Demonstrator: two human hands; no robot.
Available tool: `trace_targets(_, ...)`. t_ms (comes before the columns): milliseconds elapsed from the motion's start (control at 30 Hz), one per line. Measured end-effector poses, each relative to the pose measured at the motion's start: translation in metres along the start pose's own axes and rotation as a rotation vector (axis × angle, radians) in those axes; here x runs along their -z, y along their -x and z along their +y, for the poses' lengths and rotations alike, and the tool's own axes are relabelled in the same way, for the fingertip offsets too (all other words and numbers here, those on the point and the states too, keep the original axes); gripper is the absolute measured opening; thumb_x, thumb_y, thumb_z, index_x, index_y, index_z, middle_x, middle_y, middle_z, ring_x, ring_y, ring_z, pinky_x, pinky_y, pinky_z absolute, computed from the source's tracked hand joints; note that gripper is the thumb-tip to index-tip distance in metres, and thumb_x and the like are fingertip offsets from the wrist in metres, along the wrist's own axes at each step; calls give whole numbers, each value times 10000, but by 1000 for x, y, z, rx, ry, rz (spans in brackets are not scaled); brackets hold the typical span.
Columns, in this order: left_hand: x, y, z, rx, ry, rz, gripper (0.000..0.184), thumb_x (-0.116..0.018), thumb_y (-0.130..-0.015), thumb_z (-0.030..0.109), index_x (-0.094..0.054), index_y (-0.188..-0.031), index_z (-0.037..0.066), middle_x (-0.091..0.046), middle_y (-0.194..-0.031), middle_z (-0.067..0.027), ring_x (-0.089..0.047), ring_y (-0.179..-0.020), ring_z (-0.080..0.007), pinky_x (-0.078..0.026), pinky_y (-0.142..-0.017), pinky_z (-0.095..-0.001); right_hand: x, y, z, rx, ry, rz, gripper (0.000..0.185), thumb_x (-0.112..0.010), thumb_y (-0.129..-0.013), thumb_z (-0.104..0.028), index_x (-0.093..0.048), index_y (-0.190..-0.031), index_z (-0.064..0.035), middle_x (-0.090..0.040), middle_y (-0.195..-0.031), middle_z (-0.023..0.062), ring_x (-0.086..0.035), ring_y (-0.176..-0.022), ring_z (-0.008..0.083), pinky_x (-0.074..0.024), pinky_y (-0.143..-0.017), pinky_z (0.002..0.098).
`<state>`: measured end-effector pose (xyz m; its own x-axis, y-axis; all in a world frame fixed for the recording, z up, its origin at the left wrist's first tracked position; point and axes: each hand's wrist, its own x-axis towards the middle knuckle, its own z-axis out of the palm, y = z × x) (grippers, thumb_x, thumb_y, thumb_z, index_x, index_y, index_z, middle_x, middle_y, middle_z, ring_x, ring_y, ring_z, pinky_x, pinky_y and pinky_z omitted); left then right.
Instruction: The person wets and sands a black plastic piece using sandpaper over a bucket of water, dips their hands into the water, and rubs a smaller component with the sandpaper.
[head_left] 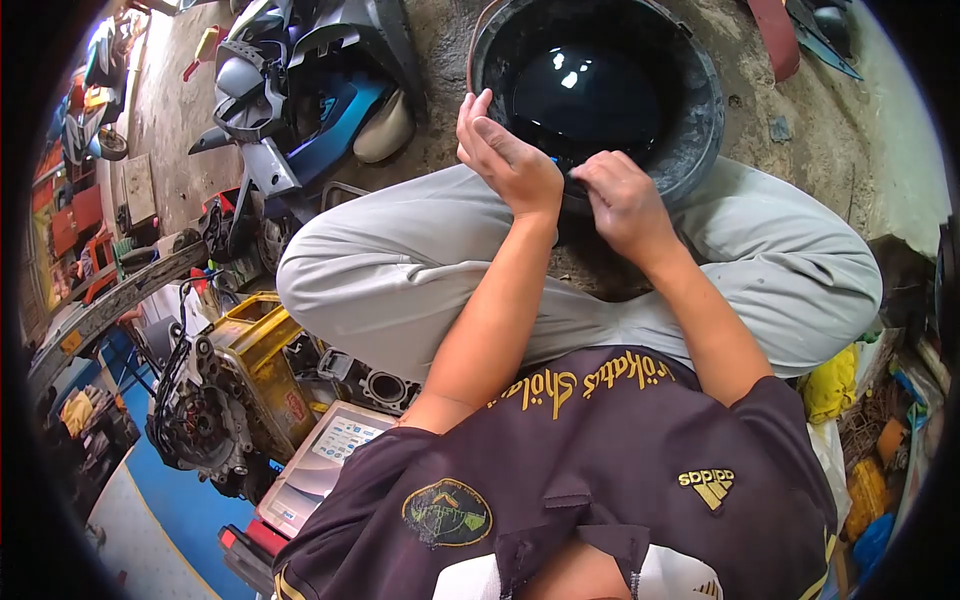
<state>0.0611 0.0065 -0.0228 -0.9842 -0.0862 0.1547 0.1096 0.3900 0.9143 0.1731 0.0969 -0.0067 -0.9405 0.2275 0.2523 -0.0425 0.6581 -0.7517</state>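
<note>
At the far centre of the floor (440,75), directly in front of the seated person, stands a bucket (712,120), between the two bent knees of pale grey trousers (400,245). Body: black, round, wide-mouthed, standing open. Rim and inner wall: dulled by grey scuffs and smears, most plainly on the right side. Contents: a dark, nearly black liquid (600,110), glossy, with a few bright white reflections toward its far side; depth cannot be determined.

Left hand (512,165): raised at the near left of the rim, palm turned inward, fingers extended and slightly parted, thumb apart from the palm. Nothing is clearly seen in its grasp. Right hand (625,200): at the near edge of the bucket, just beside the left, fingers bent and drawn together toward the thumb. Whether they pinch anything cannot be told; the fingertips are partly hidden.

Surroundings: at far left, a blue panel (335,125) among dark and grey mouldings. At near left, a worn yellow crate (250,325), a greasy engine part (205,420) beside it, and a keypad unit (350,440). At right, a crumpled yellow bag (832,385).
</note>
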Motion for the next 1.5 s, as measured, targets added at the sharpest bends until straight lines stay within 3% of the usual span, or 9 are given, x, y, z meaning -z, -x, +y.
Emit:
trace_targets(133,-1,-3,-4,-8,-9,7,678,-176,-1194,444,-673,-1338,6,-605,-1456,-190,-479,-1430,-361,-281,-1238,-478,-1,-3,-3,37,32,-22,178,-666,-842,69,-678,-1005,1,-660,-948,153,-649,-934,370,-550,-827,466)
trace_targets(300,2,1,-3,-7,-24,1,682,-174,-1194,441,-677,-1338,3,-602,-1461,-191,-479,-1438,-362,-283,-1238,-480,2,-3,13,5,71,14,179,-647,-828,72,-676,-990,1,-656,-938,154,-636,-908,376,-552,-810,469)
trace_targets(367,-2,-4,-2,-17,-15,2,684,-172,-1195,442,-677,-1338,3,-603,-1462,-190,-479,-1440,-360,-284,-1236,-480,3,-3,-7,74,53,-78,184,-631,-841,57,-689,-1003,-7,-665,-952,165,-651,-943,380,-559,-825,477)
trace_targets(933,0,0,-3,-3,-11,-5,685,-163,-1193,441,-674,-1339,8,-602,-1476,-180,-481,-1438,-358,-271,-1239,-483,1,2,1,50,40,9,208,-675,-837,55,-689,-1036,-3,-675,-956,136,-667,-909,357,-572,-789,459)
trace_targets(1500,0,-1,-4,-4,-1,21,675,-167,-1196,428,-682,-1320,10,-619,-1450,-179,-496,-1421,-358,-288,-1230,-483,6,-3,-7,98,63,-59,226,-689,-814,53,-689,-1030,-14,-668,-953,136,-658,-915,350,-566,-793,457)
